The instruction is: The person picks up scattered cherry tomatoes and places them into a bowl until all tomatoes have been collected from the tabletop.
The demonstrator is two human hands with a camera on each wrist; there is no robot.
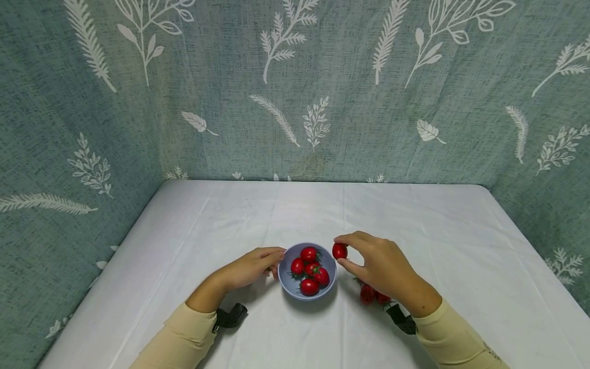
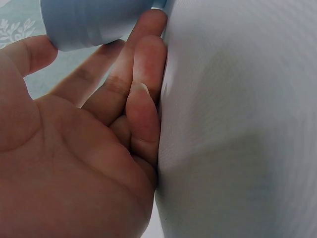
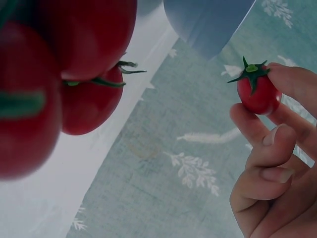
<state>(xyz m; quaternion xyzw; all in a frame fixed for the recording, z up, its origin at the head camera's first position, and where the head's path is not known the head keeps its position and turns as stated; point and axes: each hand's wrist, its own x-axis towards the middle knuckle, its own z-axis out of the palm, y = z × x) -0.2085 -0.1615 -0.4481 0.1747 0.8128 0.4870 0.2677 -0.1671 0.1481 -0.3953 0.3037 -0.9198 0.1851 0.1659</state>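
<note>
A blue-grey bowl [image 1: 285, 290] stands on the white-covered table with several red cherry tomatoes [image 1: 309, 287] in it, green stems attached. My left hand [image 1: 251, 267] holds the bowl's left side, thumb at the rim and fingers lower against the wall, as the left wrist view shows. Just right of the rim, my right hand [image 1: 380, 259] pinches one cherry tomato [image 3: 258, 94] between thumb and fingertips, its green calyx showing. Under the right hand, more cherry tomatoes [image 1: 367, 294] lie on the table, partly hidden by the hand; they loom large in the right wrist view.
The white tablecloth [image 1: 221, 215] reaches back to a green-grey curtain [image 1: 221, 154] with white leaf prints, which also hangs along both sides. A black wrist mount [image 1: 232, 316] sits under the left forearm, another [image 1: 401, 319] under the right.
</note>
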